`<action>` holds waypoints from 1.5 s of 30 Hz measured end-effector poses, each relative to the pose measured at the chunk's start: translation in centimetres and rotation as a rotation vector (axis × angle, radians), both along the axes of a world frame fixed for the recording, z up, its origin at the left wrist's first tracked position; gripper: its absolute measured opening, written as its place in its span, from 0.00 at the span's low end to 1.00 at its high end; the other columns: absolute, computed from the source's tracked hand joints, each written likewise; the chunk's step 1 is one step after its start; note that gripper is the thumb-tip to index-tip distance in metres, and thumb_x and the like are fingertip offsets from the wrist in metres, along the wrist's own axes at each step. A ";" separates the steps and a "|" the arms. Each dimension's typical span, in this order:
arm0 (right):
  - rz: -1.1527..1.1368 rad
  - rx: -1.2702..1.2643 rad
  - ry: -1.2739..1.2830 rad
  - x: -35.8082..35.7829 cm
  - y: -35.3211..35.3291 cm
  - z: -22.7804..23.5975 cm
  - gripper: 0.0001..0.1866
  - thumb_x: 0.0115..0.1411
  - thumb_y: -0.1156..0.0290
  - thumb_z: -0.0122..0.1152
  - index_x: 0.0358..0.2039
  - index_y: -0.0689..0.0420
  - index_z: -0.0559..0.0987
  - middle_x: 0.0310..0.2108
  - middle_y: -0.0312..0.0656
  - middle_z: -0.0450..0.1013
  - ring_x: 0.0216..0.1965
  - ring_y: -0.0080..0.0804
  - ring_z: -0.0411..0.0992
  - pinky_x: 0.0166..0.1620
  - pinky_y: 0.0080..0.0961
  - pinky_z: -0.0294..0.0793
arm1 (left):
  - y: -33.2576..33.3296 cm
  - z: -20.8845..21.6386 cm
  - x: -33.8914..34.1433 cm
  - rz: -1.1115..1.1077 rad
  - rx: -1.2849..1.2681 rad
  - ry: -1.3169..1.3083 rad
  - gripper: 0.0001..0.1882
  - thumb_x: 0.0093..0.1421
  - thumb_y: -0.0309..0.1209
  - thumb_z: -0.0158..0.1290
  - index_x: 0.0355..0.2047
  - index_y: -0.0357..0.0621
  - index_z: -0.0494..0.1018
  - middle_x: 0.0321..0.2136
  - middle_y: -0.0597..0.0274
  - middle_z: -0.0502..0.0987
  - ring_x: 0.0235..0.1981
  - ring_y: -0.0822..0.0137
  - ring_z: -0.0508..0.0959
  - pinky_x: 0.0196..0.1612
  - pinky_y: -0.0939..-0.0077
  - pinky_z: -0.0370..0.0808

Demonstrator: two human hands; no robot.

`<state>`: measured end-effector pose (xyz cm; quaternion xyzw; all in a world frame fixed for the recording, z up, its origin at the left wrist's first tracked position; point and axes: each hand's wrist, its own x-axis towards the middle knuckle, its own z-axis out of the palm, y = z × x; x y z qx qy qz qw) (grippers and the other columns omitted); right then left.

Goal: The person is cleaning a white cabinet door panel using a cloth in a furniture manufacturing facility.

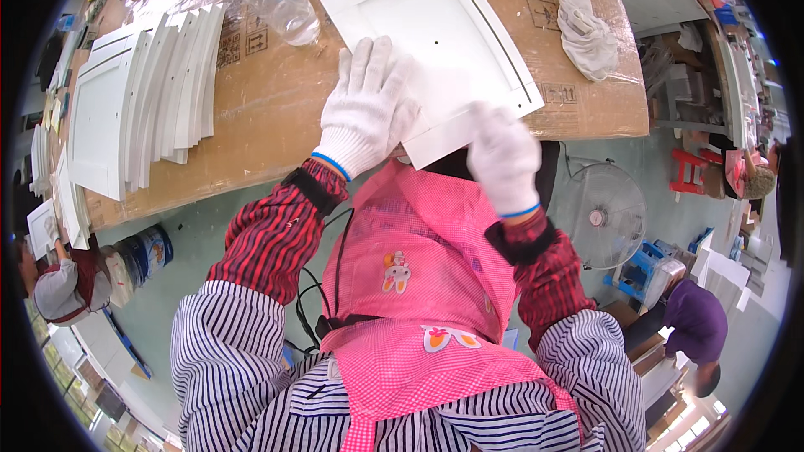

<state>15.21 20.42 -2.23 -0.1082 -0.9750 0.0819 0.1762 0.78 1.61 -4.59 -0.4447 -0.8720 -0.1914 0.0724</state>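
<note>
A white framed panel (444,43) with dark grooves near two of its edges and a few small dark holes lies turned at an angle, its near corner at the table's front edge. My left hand (367,100), in a white knit glove, rests flat on the panel's left part with fingers stretched out. At the panel's near right edge is my right hand (504,155), also gloved. Motion smears its fingers, so their grip and anything in them are hidden.
The cardboard-covered table (268,121) holds a row of similar white panels (142,100) at left, a clear plastic bottle (289,8) and a crumpled white cloth (589,38). A floor fan (599,218) stands at right. Co-workers (699,318) are at both sides.
</note>
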 end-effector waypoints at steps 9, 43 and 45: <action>0.074 -0.206 -0.020 0.4 -6.5 0.7 0.15 0.56 0.77 0.63 0.44 0.53 0.84 0.32 0.43 0.75 0.29 0.45 0.78 0.32 0.39 0.79 | 0.0 -0.1 0.1 0.012 0.020 -0.003 0.33 0.68 0.44 0.53 0.70 0.45 0.64 0.72 0.37 0.58 0.73 0.33 0.56 0.75 0.37 0.51; -0.036 0.175 -0.004 1.3 1.6 -0.5 0.06 0.60 0.70 0.62 0.39 0.52 0.78 0.33 0.41 0.75 0.32 0.42 0.78 0.32 0.37 0.78 | -0.1 0.1 0.1 0.018 0.015 0.014 0.33 0.67 0.43 0.54 0.69 0.45 0.64 0.71 0.39 0.59 0.73 0.35 0.57 0.75 0.40 0.53; -0.122 0.159 -0.147 1.0 3.6 0.4 0.07 0.63 0.70 0.61 0.41 0.52 0.79 0.34 0.41 0.75 0.32 0.42 0.78 0.33 0.36 0.79 | -0.3 0.1 0.3 0.027 0.012 0.012 0.33 0.67 0.43 0.54 0.69 0.45 0.64 0.71 0.39 0.59 0.73 0.35 0.57 0.75 0.40 0.53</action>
